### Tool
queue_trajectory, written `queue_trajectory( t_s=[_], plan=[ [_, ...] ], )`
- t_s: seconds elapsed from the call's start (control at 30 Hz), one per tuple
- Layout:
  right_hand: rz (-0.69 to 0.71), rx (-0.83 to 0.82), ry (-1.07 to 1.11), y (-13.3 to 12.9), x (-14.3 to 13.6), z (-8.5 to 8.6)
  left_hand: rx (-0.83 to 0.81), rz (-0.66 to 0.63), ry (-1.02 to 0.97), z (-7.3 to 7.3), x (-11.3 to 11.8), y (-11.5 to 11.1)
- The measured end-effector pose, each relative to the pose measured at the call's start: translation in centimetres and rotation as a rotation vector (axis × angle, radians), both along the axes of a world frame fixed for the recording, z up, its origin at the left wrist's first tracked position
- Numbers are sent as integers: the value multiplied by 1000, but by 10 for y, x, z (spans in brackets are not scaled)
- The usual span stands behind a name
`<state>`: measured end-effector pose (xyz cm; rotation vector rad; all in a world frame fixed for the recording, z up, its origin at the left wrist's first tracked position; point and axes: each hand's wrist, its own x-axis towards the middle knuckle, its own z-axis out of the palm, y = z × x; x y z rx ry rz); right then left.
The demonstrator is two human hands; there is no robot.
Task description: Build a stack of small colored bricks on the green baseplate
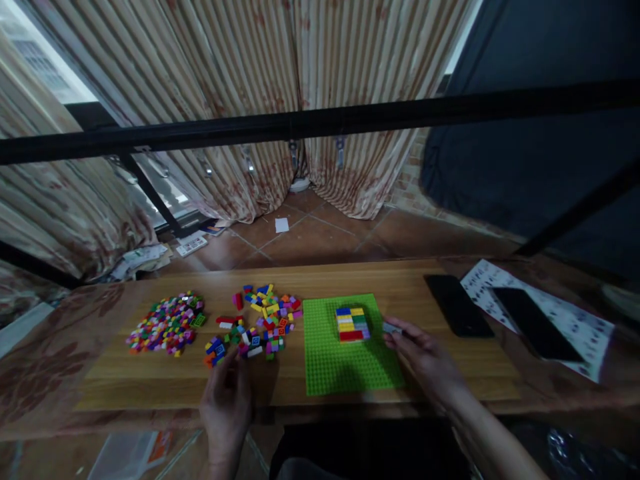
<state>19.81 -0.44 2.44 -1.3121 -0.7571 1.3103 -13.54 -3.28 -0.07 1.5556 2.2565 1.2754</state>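
Right hand [419, 351]: I have its grip closed on a grey piece [392, 329], near the brick block [351, 325], which sits on the green baseplate [320, 363], presumably for steadiness. Left hand [227, 398]: at the loose bricks [271, 310], likely for reach; its grip I cannot tell.

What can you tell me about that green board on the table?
The green board is a thin, squarish plate, plastic by its look, covered in small studs. It lies flat on the wooden tabletop, just right of the scattered bricks. A small multicoloured brick block sits on its upper middle. The right hand is by its right edge; whether they touch is unclear.
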Motion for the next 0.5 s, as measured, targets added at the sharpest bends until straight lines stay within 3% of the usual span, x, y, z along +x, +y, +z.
queue_trajectory(
  t_s=[0.07, 0.2, 0.33, 0.5],
  plan=[
    [-11, 14, -41, 2, 4, -9, 30, -54, -15, 9, 19, -1],
    [-10, 70, -107, 14, 2, -17, 63, -295, -62, 26, 62, 12],
    [57, 141, -170, 32, 6, -14, 41, -432, -83, 38, 94, 36],
    [204, 97, -182, 54, 21, -5, -47, -507, -82, 40, 114, 53]
  ],
)
